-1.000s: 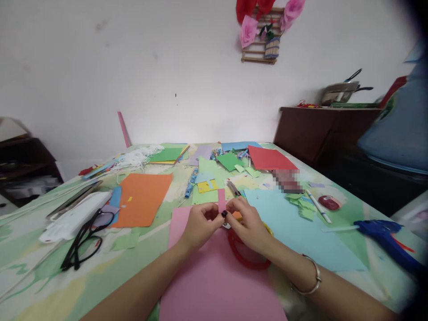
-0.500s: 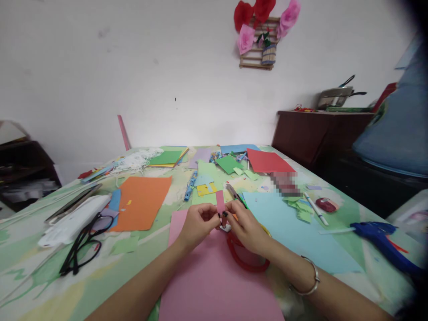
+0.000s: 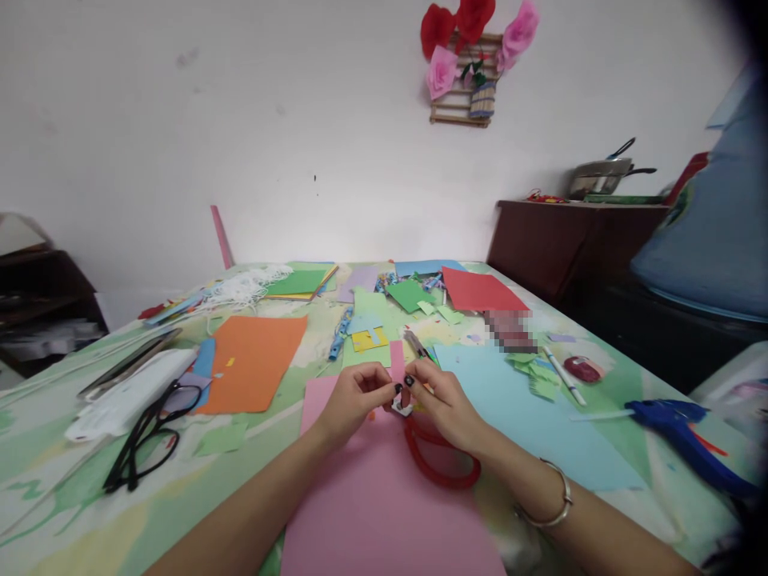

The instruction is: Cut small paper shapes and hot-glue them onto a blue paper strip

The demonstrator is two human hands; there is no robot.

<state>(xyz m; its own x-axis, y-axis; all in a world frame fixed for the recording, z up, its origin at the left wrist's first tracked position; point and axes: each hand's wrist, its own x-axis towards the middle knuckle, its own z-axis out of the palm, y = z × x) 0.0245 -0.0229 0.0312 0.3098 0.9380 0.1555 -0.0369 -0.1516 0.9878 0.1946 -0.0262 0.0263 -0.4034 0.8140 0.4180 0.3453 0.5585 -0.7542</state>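
Observation:
A small pink paper strip [image 3: 397,358] stands upright between my two hands, its lower part pinched by the fingertips. My left hand [image 3: 358,400] holds it from the left, my right hand [image 3: 442,402] from the right, thumbs almost touching. Just below the fingertips is a small white piece [image 3: 402,408], partly hidden. Under both hands lies a large pink sheet [image 3: 390,496]. Red-handled scissors [image 3: 444,472] rest on it, partly covered by my right hand. Behind my right hand, a cutter [image 3: 418,344] lies near a light blue sheet [image 3: 516,400].
Left are an orange sheet [image 3: 255,364], black glasses [image 3: 150,440] and a white power strip [image 3: 132,396]. A blue glue gun [image 3: 684,432] lies right, near a white pen [image 3: 565,376]. Farther back are a red sheet [image 3: 483,288], green scraps [image 3: 409,295] and white string [image 3: 246,288].
The thumbs have moved slightly apart at the pink strip, and my right fingers have shifted a little. The whole view has moved very slightly; the things on the table lie as before.

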